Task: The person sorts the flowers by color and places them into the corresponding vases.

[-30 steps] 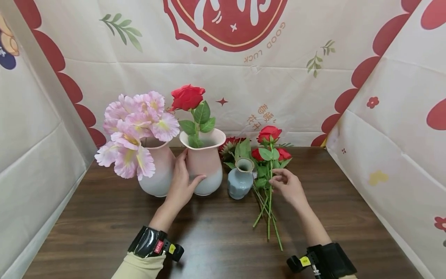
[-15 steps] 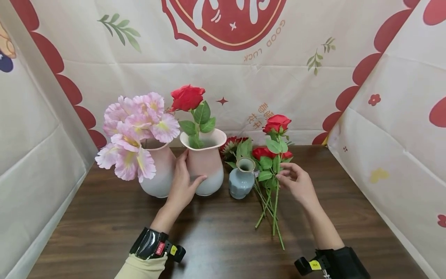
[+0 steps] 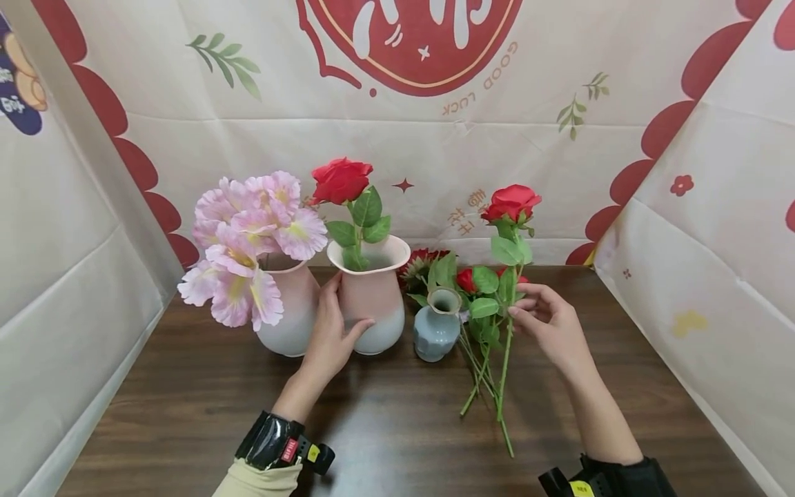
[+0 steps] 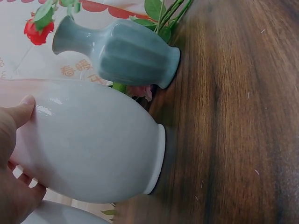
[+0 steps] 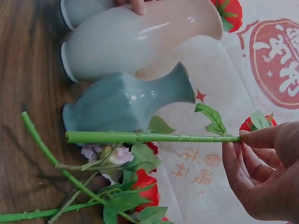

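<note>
My left hand (image 3: pixel 327 338) grips the side of a pink-and-white vase (image 3: pixel 373 300), thumb across its front and fingers on its left side. That vase stands upright with one red rose (image 3: pixel 341 181) in it. Between thumb and fingers, my right hand (image 3: pixel 557 330) pinches the stem of another red rose (image 3: pixel 512 201). This rose is raised upright; in the right wrist view its cut stem (image 5: pixel 154 137) points down past the small blue vase (image 5: pixel 121 100). Leaves hide part of the roses (image 5: pixel 147 189) lying behind it on the table.
Left of the gripped vase, a similar vase (image 3: pixel 282 304) holds pink ruffled flowers (image 3: pixel 242 241). The small blue vase stands to its right. A dark red flower (image 3: pixel 422 264) lies at the back. Printed cloth (image 3: pixel 397 152) closes off the wooden table (image 3: pixel 373 428) behind and at both sides.
My right hand has moved right, lifting the pinched rose up and away from the other roses. My left hand keeps its grip on the vase.
</note>
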The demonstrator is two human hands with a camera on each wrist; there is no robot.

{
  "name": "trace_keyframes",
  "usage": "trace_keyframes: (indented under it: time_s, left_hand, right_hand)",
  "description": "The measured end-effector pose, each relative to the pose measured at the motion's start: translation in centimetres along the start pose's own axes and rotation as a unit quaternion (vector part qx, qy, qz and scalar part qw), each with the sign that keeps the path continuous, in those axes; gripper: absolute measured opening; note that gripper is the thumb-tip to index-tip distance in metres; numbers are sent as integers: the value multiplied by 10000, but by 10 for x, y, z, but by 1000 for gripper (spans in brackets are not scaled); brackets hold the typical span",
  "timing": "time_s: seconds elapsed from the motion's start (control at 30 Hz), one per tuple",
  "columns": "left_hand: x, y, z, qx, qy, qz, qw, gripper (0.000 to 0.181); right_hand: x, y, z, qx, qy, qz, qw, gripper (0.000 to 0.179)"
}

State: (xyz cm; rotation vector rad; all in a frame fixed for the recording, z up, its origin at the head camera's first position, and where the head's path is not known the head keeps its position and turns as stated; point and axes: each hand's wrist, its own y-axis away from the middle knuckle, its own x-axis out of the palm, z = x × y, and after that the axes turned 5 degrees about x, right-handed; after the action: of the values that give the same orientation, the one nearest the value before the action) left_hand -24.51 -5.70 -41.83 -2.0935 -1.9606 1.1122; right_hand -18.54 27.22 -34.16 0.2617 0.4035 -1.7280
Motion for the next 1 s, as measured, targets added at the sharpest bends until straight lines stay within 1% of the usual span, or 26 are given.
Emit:
trace_keyframes:
  time_s: [0.23, 0.33, 0.47, 0.63, 0.83, 0.93, 1.0]
  left_hand:
    - [1, 2, 2, -25, 0, 23, 10000, 92]
    - [1, 2, 2, -30, -15, 36, 10000, 92]
    - [1, 1, 2, 11, -41, 22, 10000, 93]
    - [1, 1, 3, -20, -83, 32, 10000, 93]
    - [1, -1, 3, 15, -115, 22, 9999, 93]
    - [1, -1, 3, 32, -124, 12, 9999, 92]
    - [1, -1, 3, 40, -118, 0, 9999, 93]
  right_hand:
    - [1, -1, 18, -133, -195, -36, 9997, 32]
    - [3, -3, 29, -193, -273, -50, 9994, 30]
    - [8, -8, 46, -390, -409, -39, 9984, 29]
    - [15, -15, 66, -587, -526, 36, 9969, 33]
    - [23, -22, 85, -822, -143, -147, 9964, 36]
    - [27, -24, 92, -958, -200, -212, 9950, 35]
    - [31, -25, 97, -1023, -360, -214, 9939, 35]
